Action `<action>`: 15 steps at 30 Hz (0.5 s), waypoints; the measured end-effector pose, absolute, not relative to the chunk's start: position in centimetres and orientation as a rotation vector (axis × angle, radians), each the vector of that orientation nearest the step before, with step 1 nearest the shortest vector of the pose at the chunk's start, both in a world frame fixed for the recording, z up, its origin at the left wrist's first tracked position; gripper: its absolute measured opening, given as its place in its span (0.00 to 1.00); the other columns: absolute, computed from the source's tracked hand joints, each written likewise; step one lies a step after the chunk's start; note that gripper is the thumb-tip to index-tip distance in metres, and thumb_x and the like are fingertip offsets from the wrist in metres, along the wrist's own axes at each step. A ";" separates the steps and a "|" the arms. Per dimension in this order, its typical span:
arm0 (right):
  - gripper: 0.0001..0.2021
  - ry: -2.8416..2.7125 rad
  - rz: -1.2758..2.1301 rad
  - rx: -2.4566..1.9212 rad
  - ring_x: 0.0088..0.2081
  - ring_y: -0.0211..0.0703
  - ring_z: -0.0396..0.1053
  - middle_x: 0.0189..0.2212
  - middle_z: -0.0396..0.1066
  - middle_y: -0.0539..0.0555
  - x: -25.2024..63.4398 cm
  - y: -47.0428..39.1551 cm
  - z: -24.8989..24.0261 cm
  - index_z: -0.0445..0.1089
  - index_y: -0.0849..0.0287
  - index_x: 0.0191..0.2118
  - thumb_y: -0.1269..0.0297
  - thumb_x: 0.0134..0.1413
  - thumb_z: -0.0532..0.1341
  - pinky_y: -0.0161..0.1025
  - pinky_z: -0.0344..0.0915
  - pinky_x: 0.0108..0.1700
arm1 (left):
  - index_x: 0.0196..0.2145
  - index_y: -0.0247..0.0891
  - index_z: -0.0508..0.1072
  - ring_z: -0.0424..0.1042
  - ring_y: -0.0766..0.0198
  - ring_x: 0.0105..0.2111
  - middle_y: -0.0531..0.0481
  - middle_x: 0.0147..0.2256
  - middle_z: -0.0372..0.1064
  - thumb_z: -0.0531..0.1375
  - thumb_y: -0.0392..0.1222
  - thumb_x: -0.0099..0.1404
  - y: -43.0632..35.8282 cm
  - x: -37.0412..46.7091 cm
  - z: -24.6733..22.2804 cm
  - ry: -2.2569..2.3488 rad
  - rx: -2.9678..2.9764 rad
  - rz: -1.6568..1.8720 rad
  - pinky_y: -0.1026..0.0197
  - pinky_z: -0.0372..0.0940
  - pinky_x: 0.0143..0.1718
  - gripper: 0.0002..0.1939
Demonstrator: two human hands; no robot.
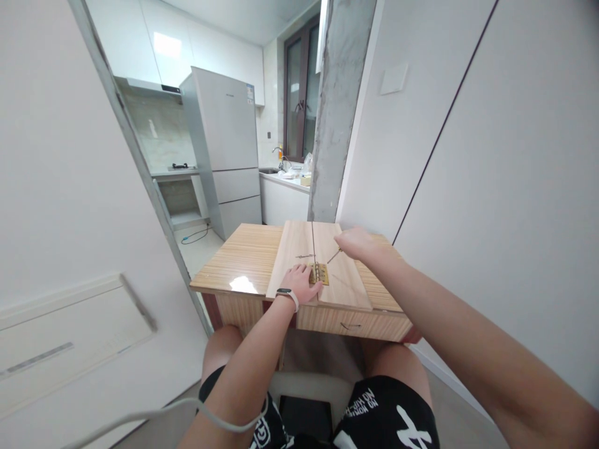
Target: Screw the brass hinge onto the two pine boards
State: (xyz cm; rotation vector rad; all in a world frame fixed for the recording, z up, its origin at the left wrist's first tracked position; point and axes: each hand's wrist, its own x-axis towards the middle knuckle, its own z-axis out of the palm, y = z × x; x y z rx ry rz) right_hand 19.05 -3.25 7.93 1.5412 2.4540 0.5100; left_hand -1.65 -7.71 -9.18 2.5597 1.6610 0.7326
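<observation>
Two pale wooden boards (337, 240) lie side by side on the desk, with a thin gap between them. A brass hinge (321, 273) rests across the gap, its nearer-left leaf partly hidden by my fingers. My left hand (300, 282), with a band on its wrist, lies flat with fingers stretched over the left board and the hinge's left edge. My right hand (354, 243) is closed round a screwdriver (334, 256), whose thin shaft points down and left towards the hinge's upper right corner. Several small screws (305, 256) lie above the hinge, too small to tell apart.
The wood-grain desk (248, 249) has a drawer (350, 324) at its front, above my knees. A white wall (449, 187) stands close on the right. Behind are a fridge (229, 125) and a sink counter (285, 193). A pale cable (178, 405) crosses by my left forearm.
</observation>
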 end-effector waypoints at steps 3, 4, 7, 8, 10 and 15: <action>0.17 2.509 0.408 1.675 0.50 0.57 0.77 0.47 0.78 0.69 20.3 -0.9 7.3 0.71 0.63 0.56 0.74 0.63 0.62 0.44 0.65 0.51 | 0.60 0.40 0.69 0.65 0.45 0.60 0.39 0.57 0.70 0.54 0.64 0.71 -7.6 -1.6 -9.2 1.665 2.551 0.720 0.45 0.61 0.61 0.30; 0.19 2.532 0.314 1.729 0.48 0.55 0.77 0.48 0.78 0.69 20.6 -0.2 6.6 0.69 0.63 0.58 0.73 0.62 0.62 0.42 0.65 0.48 | 0.61 0.40 0.69 0.65 0.45 0.59 0.39 0.57 0.70 0.55 0.64 0.71 -7.6 -1.6 -9.2 1.666 2.548 0.720 0.45 0.61 0.61 0.31; 0.18 2.545 0.049 1.879 0.45 0.51 0.76 0.47 0.78 0.66 20.4 1.4 3.4 0.68 0.62 0.57 0.74 0.62 0.62 0.37 0.64 0.41 | 0.60 0.40 0.69 0.66 0.45 0.59 0.39 0.57 0.70 0.55 0.63 0.71 -7.6 -1.6 -9.2 1.667 2.539 0.730 0.45 0.61 0.61 0.30; 0.17 2.548 -0.013 1.937 0.45 0.49 0.76 0.47 0.79 0.64 20.1 1.8 1.9 0.69 0.62 0.55 0.73 0.61 0.62 0.36 0.63 0.40 | 0.60 0.41 0.70 0.65 0.45 0.59 0.39 0.57 0.70 0.56 0.63 0.70 -7.6 -1.6 -9.2 1.665 2.539 0.736 0.45 0.60 0.61 0.30; 0.11 2.543 -0.076 2.082 0.45 0.48 0.75 0.47 0.79 0.63 19.3 2.6 -1.0 0.72 0.60 0.50 0.66 0.63 0.63 0.36 0.63 0.41 | 0.60 0.41 0.70 0.65 0.45 0.59 0.39 0.57 0.70 0.56 0.63 0.70 -7.7 -1.7 -9.1 1.663 2.540 0.749 0.45 0.60 0.61 0.30; 0.09 2.550 -0.163 2.371 0.45 0.46 0.75 0.44 0.80 0.59 17.6 4.9 -6.5 0.77 0.57 0.45 0.60 0.62 0.65 0.36 0.63 0.43 | 0.60 0.42 0.70 0.65 0.45 0.58 0.39 0.55 0.70 0.56 0.63 0.70 -7.7 -1.8 -8.8 1.667 2.536 0.743 0.45 0.60 0.60 0.29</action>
